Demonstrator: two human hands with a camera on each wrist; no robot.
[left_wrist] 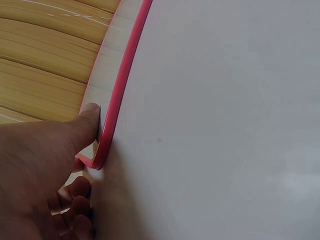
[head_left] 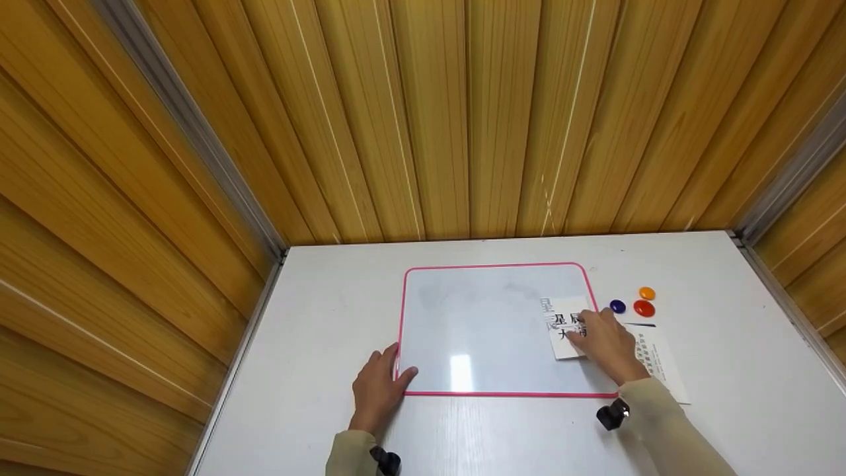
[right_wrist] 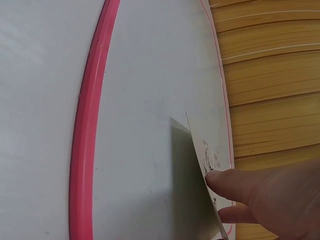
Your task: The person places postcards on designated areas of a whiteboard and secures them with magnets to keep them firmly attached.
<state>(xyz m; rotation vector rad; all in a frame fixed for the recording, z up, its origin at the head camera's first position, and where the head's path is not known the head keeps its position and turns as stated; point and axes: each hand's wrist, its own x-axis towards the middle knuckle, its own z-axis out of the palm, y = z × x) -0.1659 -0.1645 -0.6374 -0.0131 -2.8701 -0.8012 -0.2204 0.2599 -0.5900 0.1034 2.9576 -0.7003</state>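
Note:
A whiteboard (head_left: 482,324) with a pink rim lies flat on the white table. My left hand (head_left: 378,389) grips its near left corner; in the left wrist view the thumb (left_wrist: 89,120) lies along the rim and the other fingers curl below. Over the board's right side, my right hand (head_left: 608,340) holds a white card (head_left: 562,349) printed with large black characters. The right wrist view shows that card (right_wrist: 199,150) tilted, casting a shadow on the board, with the thumb (right_wrist: 230,184) against its printed face. The hand hides part of the card.
Blue (head_left: 617,306), orange (head_left: 647,293) and red (head_left: 644,309) round pieces lie right of the board. A second printed sheet (head_left: 669,370) lies partly under the right forearm, with a thin dark strip (head_left: 640,324) at its top. Wood-patterned walls (head_left: 429,119) enclose the table (head_left: 330,311).

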